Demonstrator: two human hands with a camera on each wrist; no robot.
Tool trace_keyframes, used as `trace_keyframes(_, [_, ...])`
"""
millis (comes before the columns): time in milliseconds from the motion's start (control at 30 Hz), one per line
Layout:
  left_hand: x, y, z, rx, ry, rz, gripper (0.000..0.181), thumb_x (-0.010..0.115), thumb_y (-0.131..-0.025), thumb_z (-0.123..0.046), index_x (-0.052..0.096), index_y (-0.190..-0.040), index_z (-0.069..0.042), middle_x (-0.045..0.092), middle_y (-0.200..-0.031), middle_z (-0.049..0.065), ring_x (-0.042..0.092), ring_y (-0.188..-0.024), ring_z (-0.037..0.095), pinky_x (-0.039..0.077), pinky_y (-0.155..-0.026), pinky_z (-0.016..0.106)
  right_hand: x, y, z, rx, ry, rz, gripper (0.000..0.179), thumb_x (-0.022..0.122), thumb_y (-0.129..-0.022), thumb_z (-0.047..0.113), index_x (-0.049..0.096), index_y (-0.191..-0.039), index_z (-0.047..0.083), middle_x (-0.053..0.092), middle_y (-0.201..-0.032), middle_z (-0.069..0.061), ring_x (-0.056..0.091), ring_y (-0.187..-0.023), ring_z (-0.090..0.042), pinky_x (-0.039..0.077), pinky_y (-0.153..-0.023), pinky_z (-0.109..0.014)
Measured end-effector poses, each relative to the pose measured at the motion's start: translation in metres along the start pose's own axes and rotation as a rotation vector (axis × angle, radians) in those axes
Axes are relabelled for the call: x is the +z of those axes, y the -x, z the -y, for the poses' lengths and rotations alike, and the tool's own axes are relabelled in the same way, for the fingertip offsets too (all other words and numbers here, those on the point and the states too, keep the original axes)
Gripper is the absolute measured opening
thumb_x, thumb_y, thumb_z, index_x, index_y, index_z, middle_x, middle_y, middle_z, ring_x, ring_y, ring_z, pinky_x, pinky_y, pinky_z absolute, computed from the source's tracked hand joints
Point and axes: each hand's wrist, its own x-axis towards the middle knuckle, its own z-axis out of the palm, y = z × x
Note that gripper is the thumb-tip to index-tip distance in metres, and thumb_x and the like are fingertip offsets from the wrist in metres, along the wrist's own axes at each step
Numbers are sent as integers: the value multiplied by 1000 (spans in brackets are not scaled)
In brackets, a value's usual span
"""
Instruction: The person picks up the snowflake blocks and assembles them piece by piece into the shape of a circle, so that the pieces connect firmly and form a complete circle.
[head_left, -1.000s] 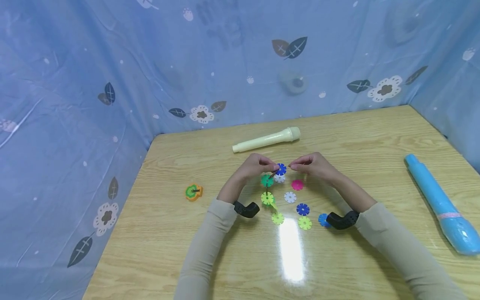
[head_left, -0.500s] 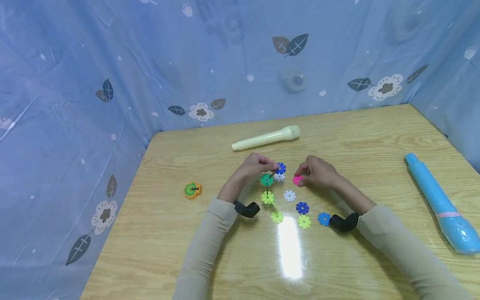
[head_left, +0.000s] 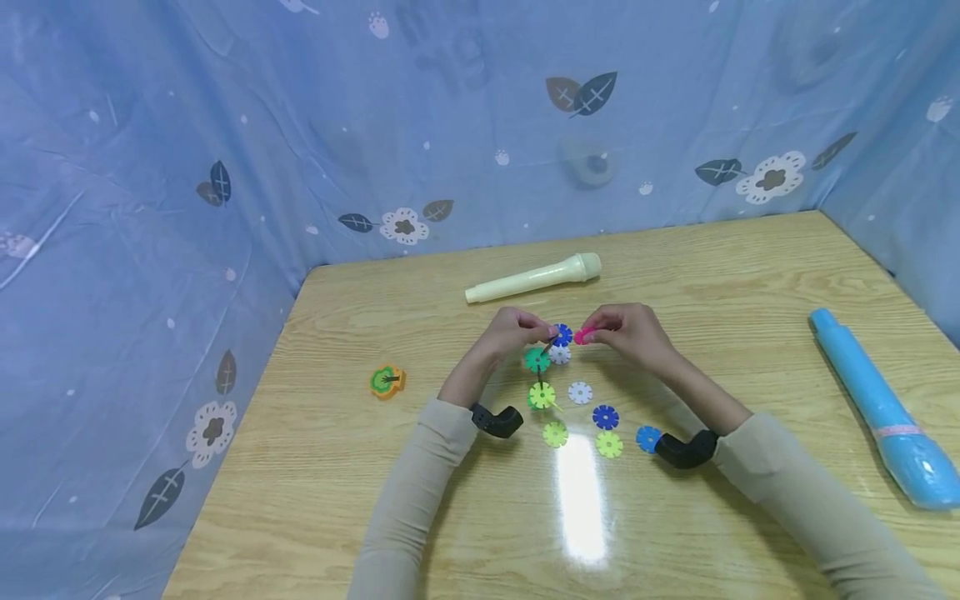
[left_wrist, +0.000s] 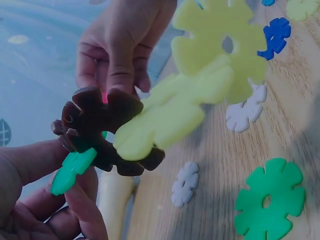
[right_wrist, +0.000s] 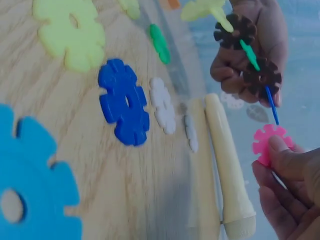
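My left hand (head_left: 517, 332) holds a chain of slotted plastic snowflake discs above the table. Along it run yellow-green discs (left_wrist: 165, 120), a brown disc (left_wrist: 95, 127), a green disc (head_left: 537, 360), another brown disc (right_wrist: 262, 76) and, at the far end, a blue disc (head_left: 564, 335). Between thumb and fingers, my right hand (head_left: 633, 335) pinches a pink snowflake disc (right_wrist: 263, 144). Its rim is right at the edge of the blue disc, which shows edge-on in the right wrist view. The left fingers are partly hidden behind the chain there.
Loose discs lie on the wooden table (head_left: 300, 500): white (head_left: 580, 393), dark blue (head_left: 606, 417), yellow-green (head_left: 609, 444) and light blue (head_left: 648, 439), among others. A cream toy microphone (head_left: 532, 279) lies behind, a blue wrapped one (head_left: 885, 408) at right, a tree-shaped piece (head_left: 387, 381) at left.
My right hand went down to the pink disc on the table, picked it up and brought it back beside the blue disc. The left hand stayed nearly still; the chain's lower end swung slightly right.
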Motion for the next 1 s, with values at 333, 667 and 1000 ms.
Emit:
trace_keyframes(333, [3, 0, -2, -1, 26, -46, 21, 67, -84, -21, 71, -89, 0, 70, -89, 8, 59, -80, 11, 44, -78, 25, 7, -1, 14, -276, 209, -167, 6, 75, -73, 6, 72, -77, 9, 71, -76, -5, 66, -63, -17, 48, -55, -22])
trace_keyframes(667, [8, 9, 0, 65, -34, -150, 20, 69, -82, -20, 72, -83, -1, 71, -83, 10, 59, -73, 9, 45, -66, 19, 15, -3, 13, -535, 373, -236, 9, 75, -69, -2, 70, -74, 5, 70, -71, -6, 67, -64, -19, 51, -55, -30])
trace_keyframes(1000, [1, 13, -12, 495, -391, -242, 19, 71, -80, -23, 73, -92, -9, 72, -88, 2, 62, -83, 12, 47, -77, 22, 15, -16, 16, -456, 178, -156, 6, 72, -74, 0, 71, -77, 4, 71, -74, -7, 66, -64, -16, 52, -57, -24])
